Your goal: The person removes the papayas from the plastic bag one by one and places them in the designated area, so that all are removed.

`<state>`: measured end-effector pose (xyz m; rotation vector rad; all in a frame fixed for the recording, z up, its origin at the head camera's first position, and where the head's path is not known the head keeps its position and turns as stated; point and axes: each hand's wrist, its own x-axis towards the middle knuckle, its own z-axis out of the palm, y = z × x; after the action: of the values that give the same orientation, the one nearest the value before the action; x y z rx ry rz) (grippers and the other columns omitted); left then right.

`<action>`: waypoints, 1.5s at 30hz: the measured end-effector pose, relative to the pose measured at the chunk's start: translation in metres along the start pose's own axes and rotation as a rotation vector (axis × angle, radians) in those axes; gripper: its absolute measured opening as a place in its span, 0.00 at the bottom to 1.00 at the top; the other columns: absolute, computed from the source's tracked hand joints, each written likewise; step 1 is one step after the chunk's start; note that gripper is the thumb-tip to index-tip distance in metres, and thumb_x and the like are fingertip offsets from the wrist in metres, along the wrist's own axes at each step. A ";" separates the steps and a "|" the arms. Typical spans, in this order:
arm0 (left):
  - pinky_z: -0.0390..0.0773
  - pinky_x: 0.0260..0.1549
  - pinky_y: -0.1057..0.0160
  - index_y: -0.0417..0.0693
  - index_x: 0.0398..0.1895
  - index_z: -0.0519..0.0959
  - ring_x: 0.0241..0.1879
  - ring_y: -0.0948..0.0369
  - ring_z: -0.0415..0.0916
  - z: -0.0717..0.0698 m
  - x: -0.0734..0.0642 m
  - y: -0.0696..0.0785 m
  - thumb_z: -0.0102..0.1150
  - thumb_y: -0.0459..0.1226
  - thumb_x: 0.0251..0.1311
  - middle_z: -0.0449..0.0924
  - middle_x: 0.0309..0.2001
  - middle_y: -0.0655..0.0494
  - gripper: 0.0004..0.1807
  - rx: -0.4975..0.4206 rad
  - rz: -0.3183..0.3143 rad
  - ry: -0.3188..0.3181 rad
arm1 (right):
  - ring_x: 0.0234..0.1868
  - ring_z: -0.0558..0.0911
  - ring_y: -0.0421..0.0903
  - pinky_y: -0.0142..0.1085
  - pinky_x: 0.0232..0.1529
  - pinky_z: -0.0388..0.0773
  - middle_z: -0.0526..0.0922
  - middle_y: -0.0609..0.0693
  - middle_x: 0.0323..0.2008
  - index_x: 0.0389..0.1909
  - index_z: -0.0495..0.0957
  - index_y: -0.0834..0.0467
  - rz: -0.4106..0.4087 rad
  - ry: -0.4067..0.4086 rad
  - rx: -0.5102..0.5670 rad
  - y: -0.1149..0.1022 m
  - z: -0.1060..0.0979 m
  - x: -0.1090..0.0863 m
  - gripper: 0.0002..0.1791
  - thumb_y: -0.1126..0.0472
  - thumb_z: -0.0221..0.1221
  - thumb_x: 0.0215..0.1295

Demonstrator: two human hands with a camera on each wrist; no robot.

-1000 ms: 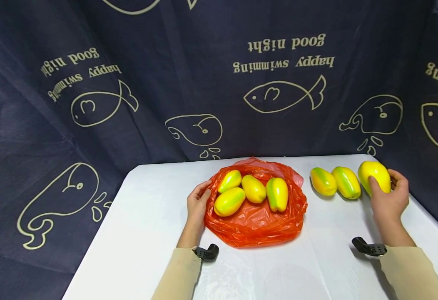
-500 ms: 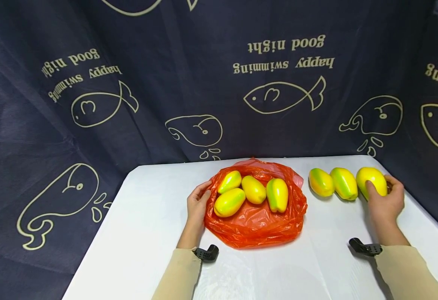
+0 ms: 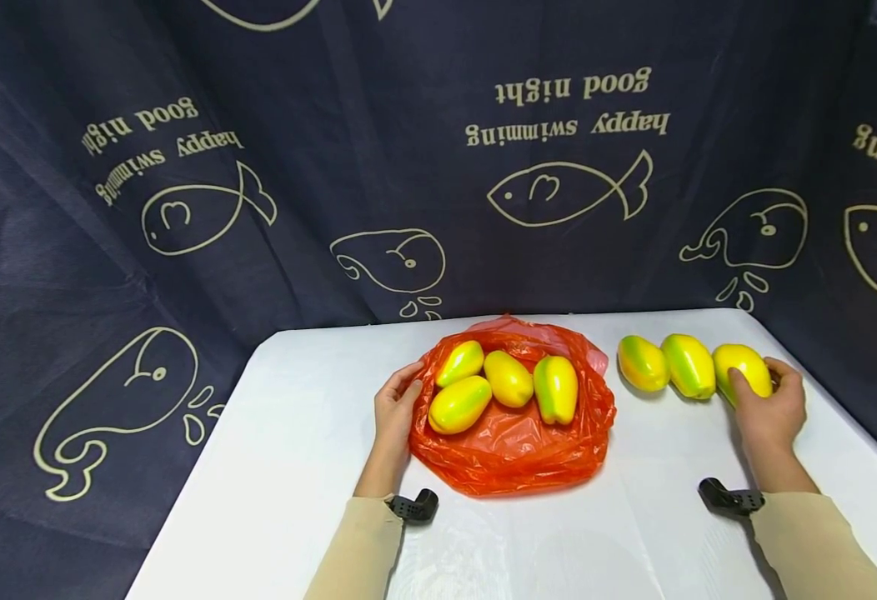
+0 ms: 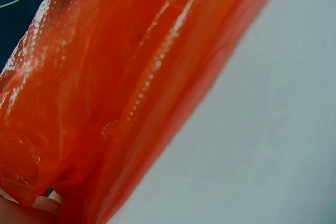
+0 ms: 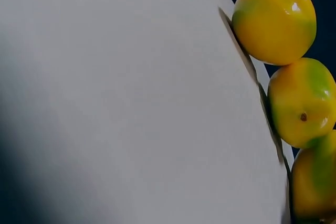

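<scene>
In the head view, my left hand (image 3: 396,412) pinches the left rim of a red plastic bag (image 3: 509,467). Several yellow-green papayas (image 3: 459,405) lie inside the open bag. In the left wrist view the bag (image 4: 142,77) fills much of the picture, with a bit of my fingers (image 4: 26,211) at its lower corner. My right hand (image 3: 772,417) grips a papaya (image 3: 743,367) at the right end of a row, thumb on the near side. To its left lie two more papayas, a middle one (image 3: 689,367) and a left one (image 3: 643,364). The right wrist view shows that row, the gripped papaya (image 5: 315,182) lowest.
A white table (image 3: 296,467) carries everything. Behind it hangs a dark blue curtain (image 3: 408,150) with fish and whale drawings. Both wrists wear black camera mounts, the left one (image 3: 414,505) close to the bag's near corner.
My right hand has lowered its papaya and shifted slightly left, bringing it down beside the other two, which moved slightly. My left hand and the bag look unchanged.
</scene>
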<state>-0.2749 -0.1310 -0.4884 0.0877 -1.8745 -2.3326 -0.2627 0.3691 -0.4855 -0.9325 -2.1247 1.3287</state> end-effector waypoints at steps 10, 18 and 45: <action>0.80 0.53 0.69 0.50 0.58 0.81 0.58 0.58 0.74 -0.001 -0.001 0.001 0.53 0.34 0.69 0.79 0.60 0.52 0.17 0.016 0.007 0.005 | 0.76 0.59 0.54 0.45 0.78 0.54 0.59 0.57 0.76 0.77 0.54 0.51 -0.022 -0.046 -0.036 0.000 0.001 -0.002 0.37 0.48 0.54 0.70; 0.80 0.53 0.71 0.49 0.59 0.80 0.57 0.59 0.74 -0.001 0.000 -0.001 0.53 0.34 0.69 0.79 0.60 0.52 0.17 0.014 0.014 0.003 | 0.76 0.58 0.58 0.48 0.78 0.52 0.57 0.60 0.76 0.77 0.51 0.54 -0.048 -0.043 -0.062 0.003 0.000 -0.001 0.39 0.48 0.54 0.70; 0.80 0.51 0.72 0.48 0.59 0.80 0.55 0.60 0.75 0.000 0.001 0.000 0.55 0.34 0.69 0.79 0.60 0.49 0.17 0.022 0.018 0.003 | 0.77 0.53 0.56 0.51 0.76 0.51 0.58 0.56 0.75 0.76 0.55 0.52 -0.183 0.061 -0.048 -0.018 -0.004 -0.022 0.37 0.51 0.56 0.68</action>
<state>-0.2755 -0.1310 -0.4883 0.0759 -1.8915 -2.2991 -0.2509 0.3500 -0.4676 -0.7664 -2.1463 1.1505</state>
